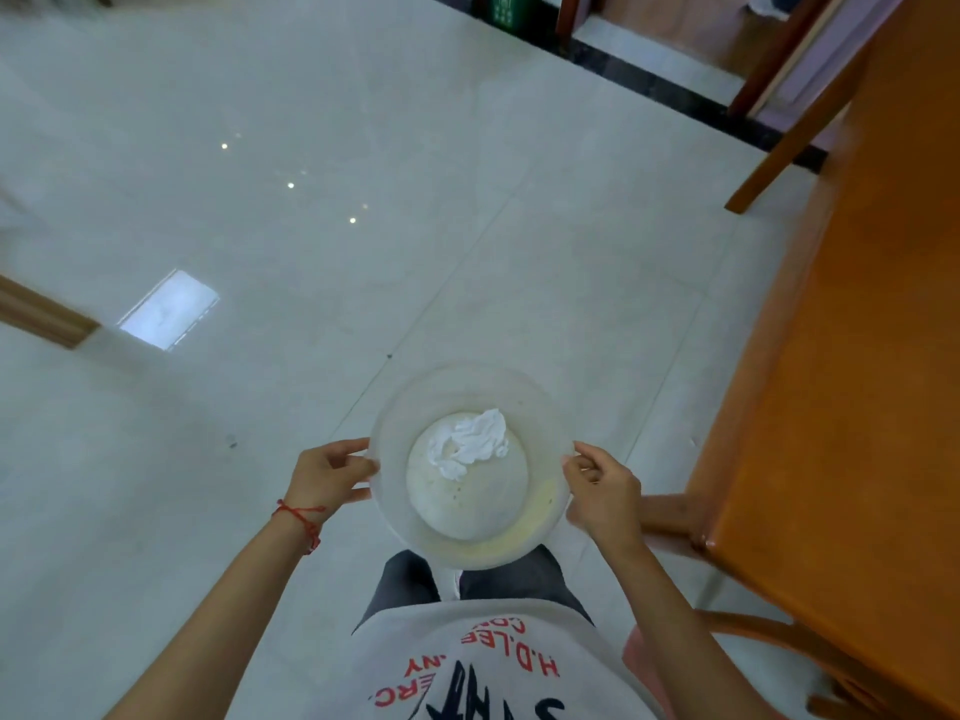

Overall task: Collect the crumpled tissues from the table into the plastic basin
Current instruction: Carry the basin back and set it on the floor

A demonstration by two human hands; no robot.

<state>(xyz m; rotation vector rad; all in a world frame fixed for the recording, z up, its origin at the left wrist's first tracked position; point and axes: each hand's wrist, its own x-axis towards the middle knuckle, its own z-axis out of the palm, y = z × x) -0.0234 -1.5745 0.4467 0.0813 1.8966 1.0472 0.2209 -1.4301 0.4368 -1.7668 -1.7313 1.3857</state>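
Head view, looking down while the person stood. Clear plastic basin (470, 467) was held level in front of the body, above the pale tiled floor (311, 252), carried by 2 hands at opposite sides of the rim. Left hand (327, 478) gripped the left rim, fingers curled around the edge; a red string bracelet (301, 517) sat on that wrist. Right hand (602, 491) gripped the right rim, thumb on top, fingers curled under. 1 crumpled white tissue (470, 441) lay inside the basin, on the far half of its bottom. Orange wooden table (857, 381) stood just to the right; its visible surface showed no tissues. Wooden chair legs (779, 148) appeared beyond the table's far end
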